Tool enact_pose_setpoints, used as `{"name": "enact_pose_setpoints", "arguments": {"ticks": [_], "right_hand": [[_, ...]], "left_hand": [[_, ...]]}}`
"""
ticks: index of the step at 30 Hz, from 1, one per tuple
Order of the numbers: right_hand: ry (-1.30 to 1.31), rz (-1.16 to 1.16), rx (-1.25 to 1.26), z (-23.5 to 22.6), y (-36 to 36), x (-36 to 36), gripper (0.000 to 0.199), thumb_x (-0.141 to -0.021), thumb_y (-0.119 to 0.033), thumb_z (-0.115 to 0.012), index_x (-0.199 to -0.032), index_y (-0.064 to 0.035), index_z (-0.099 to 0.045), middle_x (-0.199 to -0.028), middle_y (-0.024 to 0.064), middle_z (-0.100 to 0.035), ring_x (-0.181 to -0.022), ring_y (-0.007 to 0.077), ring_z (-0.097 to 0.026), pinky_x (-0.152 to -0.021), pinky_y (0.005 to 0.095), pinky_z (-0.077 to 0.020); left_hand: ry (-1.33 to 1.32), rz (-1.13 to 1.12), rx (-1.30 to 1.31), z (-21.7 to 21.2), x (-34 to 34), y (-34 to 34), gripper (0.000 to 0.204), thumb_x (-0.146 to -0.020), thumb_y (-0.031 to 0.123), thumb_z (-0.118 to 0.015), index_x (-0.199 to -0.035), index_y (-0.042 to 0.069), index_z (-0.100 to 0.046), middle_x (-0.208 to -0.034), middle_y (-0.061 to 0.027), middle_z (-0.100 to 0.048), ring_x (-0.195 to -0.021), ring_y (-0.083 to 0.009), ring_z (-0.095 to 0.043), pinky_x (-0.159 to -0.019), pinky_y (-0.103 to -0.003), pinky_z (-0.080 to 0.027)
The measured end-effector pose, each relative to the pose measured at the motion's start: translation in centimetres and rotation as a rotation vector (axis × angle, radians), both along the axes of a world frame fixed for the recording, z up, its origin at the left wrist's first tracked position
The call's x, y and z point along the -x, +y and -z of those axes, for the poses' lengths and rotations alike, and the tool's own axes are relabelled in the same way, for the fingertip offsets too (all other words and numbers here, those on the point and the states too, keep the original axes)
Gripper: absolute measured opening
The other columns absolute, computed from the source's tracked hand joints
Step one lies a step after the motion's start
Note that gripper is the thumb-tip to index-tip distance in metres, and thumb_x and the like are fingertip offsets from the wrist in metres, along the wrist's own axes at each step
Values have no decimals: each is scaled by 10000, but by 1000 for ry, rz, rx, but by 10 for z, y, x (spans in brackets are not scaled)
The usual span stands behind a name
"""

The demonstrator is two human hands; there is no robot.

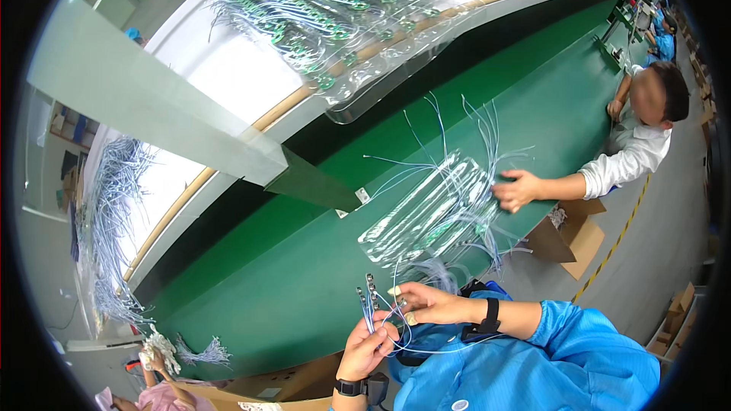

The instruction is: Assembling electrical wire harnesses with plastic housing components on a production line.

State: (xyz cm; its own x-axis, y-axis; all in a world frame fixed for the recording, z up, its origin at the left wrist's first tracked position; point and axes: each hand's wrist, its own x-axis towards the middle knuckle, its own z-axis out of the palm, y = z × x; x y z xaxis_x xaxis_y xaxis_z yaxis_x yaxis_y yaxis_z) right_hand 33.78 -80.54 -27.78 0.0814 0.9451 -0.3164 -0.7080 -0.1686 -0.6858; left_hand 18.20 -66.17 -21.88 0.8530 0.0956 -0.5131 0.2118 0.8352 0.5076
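Note:
My left hand (368, 346) is closed around a small bunch of thin white-and-blue cables (367, 310), whose small metal ends stand up above the fingers. Close beside it, my right hand (438, 307) has its thumb and fingers curled around another thin cable (403, 304) with a small silver end. Pale yellow covers sit on some of its fingertips. Cable loops hang between both hands, and one runs right across my blue sleeve. Just beyond lies a clear plastic tray (403, 232) with long grooves, with more cables fanned over its right part.
A co-worker's hand (518, 190) reaches over the tray from the right. The green work surface (293, 289) runs diagonally past a slanting grey post (190, 114). On the white shelf behind lie green-ended cables (327, 15). A cable bundle (204, 352) and cardboard box (567, 240) flank me.

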Motion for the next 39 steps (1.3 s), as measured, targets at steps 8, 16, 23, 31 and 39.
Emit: {"name": "enact_pose_setpoints", "arguments": {"ticks": [8, 16, 23, 31, 39], "right_hand": [[-254, 277, 27, -24, -33, -34, 314, -926, -113, -563, -1211, 0, -496, -982, 18, -604, -881, 73, -534, -786, 236, -436], [-297, 739, 97, -26, -94, -101, 253, -909, -27, -545, -1158, -30, -503, -901, 28, -584, -779, 105, -571, -672, 239, -475], [-104, 1222, 43, -23, -178, -146, 257, -917, -36, -515, -1163, -80, -456, -969, 100, -601, -881, 221, -617, -789, 345, -511], [302, 644, 760, 26, -298, -209, 311, -895, -247, -588, -1067, 11, -564, -1059, 133, -613, -925, 230, -634, -767, 323, -529], [190, 1057, 853, 56, -400, -239, 149, -883, -194, -543, -990, -90, -529, -884, 51, -633, -758, 144, -644, -604, 253, -481]], "left_hand": [[-7, -7, -65, 14, -61, -26, 152, -944, 73, -475, -1095, 58, -479, -870, -95, -581, -612, -89, -426, -536, -222, -357], [-85, -194, -4, 31, -188, -111, 57, -958, 142, -490, -1012, 124, -491, -854, -36, -575, -753, -113, -509, -692, -248, -426], [-60, -245, 37, 59, -271, -142, 42, -958, 163, -497, -985, 161, -465, -916, -17, -568, -898, -169, -532, -842, -389, -439], [-137, -13, -200, 52, -383, -220, 128, -963, 154, -482, -1063, 165, -402, -901, -58, -574, -840, -199, -560, -800, -406, -468], [-18, -19, -59, 93, -507, -328, 130, -957, 107, -455, -1044, 169, -381, -818, -51, -538, -727, -164, -507, -664, -341, -436]]}}
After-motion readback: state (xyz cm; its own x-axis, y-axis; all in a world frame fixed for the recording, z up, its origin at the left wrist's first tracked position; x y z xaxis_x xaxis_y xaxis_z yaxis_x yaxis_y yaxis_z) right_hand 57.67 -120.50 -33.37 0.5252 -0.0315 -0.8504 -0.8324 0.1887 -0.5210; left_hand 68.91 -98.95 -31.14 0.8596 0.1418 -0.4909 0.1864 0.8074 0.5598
